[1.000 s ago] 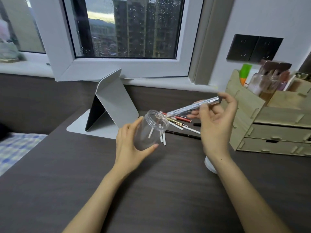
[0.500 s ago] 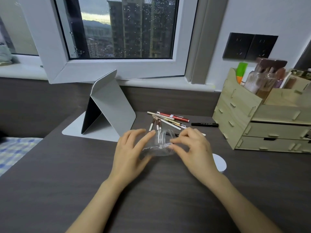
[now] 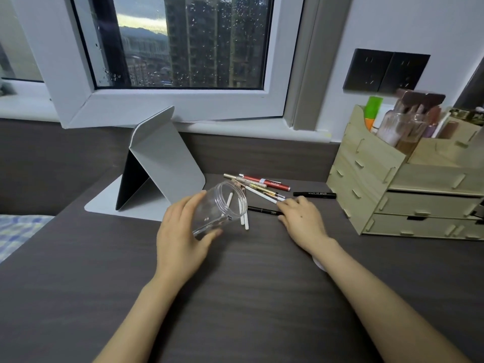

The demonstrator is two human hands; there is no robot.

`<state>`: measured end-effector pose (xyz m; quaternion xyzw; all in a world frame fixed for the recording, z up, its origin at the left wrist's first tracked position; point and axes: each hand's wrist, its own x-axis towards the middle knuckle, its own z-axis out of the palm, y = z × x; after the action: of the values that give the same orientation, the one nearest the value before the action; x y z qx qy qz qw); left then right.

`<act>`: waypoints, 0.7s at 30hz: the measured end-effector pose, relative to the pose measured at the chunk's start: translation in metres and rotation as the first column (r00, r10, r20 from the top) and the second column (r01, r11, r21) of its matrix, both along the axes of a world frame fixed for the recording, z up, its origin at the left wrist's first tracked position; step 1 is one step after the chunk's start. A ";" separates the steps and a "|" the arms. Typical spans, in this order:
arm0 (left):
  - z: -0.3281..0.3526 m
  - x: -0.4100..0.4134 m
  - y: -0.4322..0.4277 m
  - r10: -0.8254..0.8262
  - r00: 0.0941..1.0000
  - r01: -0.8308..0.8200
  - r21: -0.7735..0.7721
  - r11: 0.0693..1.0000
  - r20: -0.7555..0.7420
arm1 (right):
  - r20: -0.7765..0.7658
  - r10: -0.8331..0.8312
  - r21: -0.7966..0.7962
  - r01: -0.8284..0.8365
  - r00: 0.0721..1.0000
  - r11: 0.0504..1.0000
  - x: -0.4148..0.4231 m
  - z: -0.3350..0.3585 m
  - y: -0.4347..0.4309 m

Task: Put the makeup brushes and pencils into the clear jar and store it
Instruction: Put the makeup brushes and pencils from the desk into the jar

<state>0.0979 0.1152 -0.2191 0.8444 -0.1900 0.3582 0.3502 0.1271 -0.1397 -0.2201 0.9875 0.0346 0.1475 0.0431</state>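
Observation:
My left hand (image 3: 183, 231) grips the clear jar (image 3: 218, 209) just above the dark table, tilted with its open mouth facing up and right. A loose pile of makeup pencils and brushes (image 3: 258, 187) lies right behind the jar, among them a red pen (image 3: 269, 183) and a black pen (image 3: 314, 194). Two white sticks (image 3: 245, 221) show beside and through the jar wall. My right hand (image 3: 301, 218) lies palm down to the right of the jar. Its fingertips touch the near ends of a white pencil and a thin black pencil (image 3: 263, 210), with nothing lifted.
A wooden drawer organiser (image 3: 398, 195) with bottles and brushes on top stands at the right. A grey folding stand (image 3: 165, 163) sits at the back left. A white round lid (image 3: 318, 263) peeks out under my right wrist. A checked bedsheet (image 3: 15, 231) lies beyond the table's left edge.
My right hand held a silver pencil at the jar mouth, then both hands lowered onto the jar. Now the right hand has gone to the pile and the jar is tilted up again.

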 end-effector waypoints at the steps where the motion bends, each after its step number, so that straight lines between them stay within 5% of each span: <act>1: 0.000 0.000 0.000 0.005 1.000 -0.005 -0.017 1.000 -0.006 | -0.026 0.018 -0.074 -0.020 1.000 0.997 0.006 0.000 0.005; 5: 0.001 -0.001 0.000 0.015 1.000 -0.015 -0.044 0.999 0.002 | -0.005 0.001 -0.201 -0.002 1.000 0.980 0.018 0.004 0.017; 6: 0.001 -0.001 0.001 0.018 1.000 -0.018 -0.045 0.999 0.003 | 0.041 0.015 -0.151 -0.009 0.999 0.988 0.018 0.006 0.019; 8: 0.000 -0.002 0.001 0.024 1.000 -0.024 -0.048 0.999 -0.004 | 0.203 -0.063 0.203 0.021 0.977 0.979 0.011 0.017 0.019; 9: 0.000 -0.002 0.001 0.027 1.000 -0.027 -0.051 0.998 -0.008 | 0.282 -0.138 0.488 -0.018 0.949 0.872 0.003 0.027 0.022; 11: 0.001 -0.002 0.000 0.030 0.999 -0.031 -0.055 0.998 -0.015 | 0.357 -0.198 0.887 -0.265 0.913 0.378 -0.023 0.054 0.034; 13: 0.002 -0.002 -0.003 0.025 1.000 -0.026 -0.050 0.998 -0.017 | 0.431 -0.137 0.894 -0.443 0.892 -0.073 -0.051 0.077 0.049; 14: 0.002 -0.003 -0.004 0.017 1.000 -0.018 -0.046 0.999 -0.015 | 0.464 -0.087 0.866 -0.472 0.881 -0.162 -0.062 0.083 0.057; 16: 0.003 -0.004 -0.006 -0.004 1.000 0.003 -0.037 0.999 -0.008 | 0.476 0.019 0.874 -0.471 0.879 -0.117 -0.073 0.083 0.071; 18: 0.003 -0.005 -0.006 -0.023 1.000 0.023 -0.007 1.000 0.007 | 0.396 0.089 0.896 -0.405 0.914 0.182 -0.072 0.071 0.079; 21: 0.002 -0.007 -0.004 -0.051 0.998 0.047 0.080 0.996 0.047 | 0.324 0.070 0.711 -0.292 0.943 0.639 -0.064 0.052 0.084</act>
<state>0.0904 0.1112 -0.2174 0.8437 -0.2333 0.3621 0.3205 0.0629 -0.0561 -0.1682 0.8786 0.0642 0.2833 -0.3790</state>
